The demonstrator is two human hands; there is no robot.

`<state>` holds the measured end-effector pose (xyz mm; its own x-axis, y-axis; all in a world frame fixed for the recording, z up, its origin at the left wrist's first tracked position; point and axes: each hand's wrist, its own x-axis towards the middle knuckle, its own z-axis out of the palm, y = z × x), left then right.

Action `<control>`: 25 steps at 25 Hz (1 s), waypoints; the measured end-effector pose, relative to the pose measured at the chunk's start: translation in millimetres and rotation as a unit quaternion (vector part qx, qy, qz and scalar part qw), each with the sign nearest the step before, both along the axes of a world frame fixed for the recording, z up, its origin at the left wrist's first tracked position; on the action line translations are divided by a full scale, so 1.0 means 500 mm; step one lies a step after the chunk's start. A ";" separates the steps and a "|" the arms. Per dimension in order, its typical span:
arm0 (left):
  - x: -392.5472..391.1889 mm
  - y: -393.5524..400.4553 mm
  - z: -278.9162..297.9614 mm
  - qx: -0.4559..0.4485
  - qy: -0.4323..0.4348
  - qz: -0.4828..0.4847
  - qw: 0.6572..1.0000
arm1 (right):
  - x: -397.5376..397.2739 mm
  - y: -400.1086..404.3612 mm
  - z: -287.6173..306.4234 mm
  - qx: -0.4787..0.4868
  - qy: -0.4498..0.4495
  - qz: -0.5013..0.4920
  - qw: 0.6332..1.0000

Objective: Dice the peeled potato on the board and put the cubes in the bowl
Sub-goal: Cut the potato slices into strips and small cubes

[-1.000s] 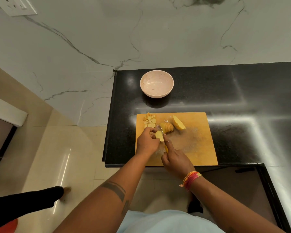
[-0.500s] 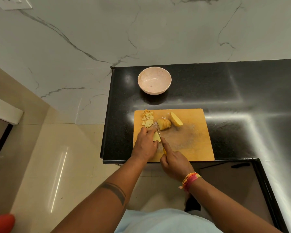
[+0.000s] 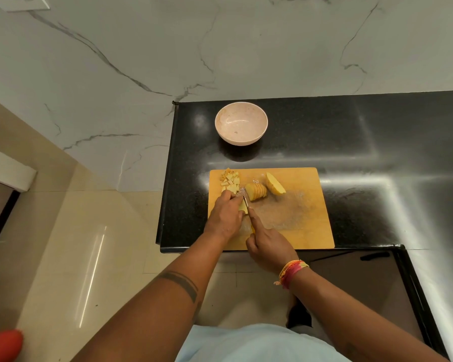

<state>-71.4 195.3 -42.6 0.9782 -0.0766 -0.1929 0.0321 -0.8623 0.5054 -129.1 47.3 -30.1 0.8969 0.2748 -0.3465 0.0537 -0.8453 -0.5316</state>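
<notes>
On the wooden board (image 3: 293, 205), your left hand (image 3: 226, 214) pins a small potato piece (image 3: 243, 207) under curled fingers while your right hand (image 3: 268, 241) grips the knife (image 3: 245, 201), forefinger along its spine. Cut cubes (image 3: 230, 182), a fan of slices (image 3: 258, 192) and an uncut half (image 3: 274, 183) wait; the bowl (image 3: 241, 124) on the tabletop holds none. The blade runs just beside your left fingertips, so a slipping piece could nick them.
</notes>
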 end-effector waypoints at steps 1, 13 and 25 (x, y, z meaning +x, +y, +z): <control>0.000 0.000 0.000 -0.001 -0.001 0.002 1.000 | 0.006 0.002 -0.002 0.000 0.000 0.001 1.000; 0.000 -0.004 -0.007 0.020 -0.002 0.006 1.000 | -0.036 -0.004 -0.017 -0.039 -0.001 0.011 0.999; -0.011 -0.012 -0.007 0.010 -0.008 0.029 1.000 | -0.086 -0.028 -0.004 -0.058 0.018 0.023 0.998</control>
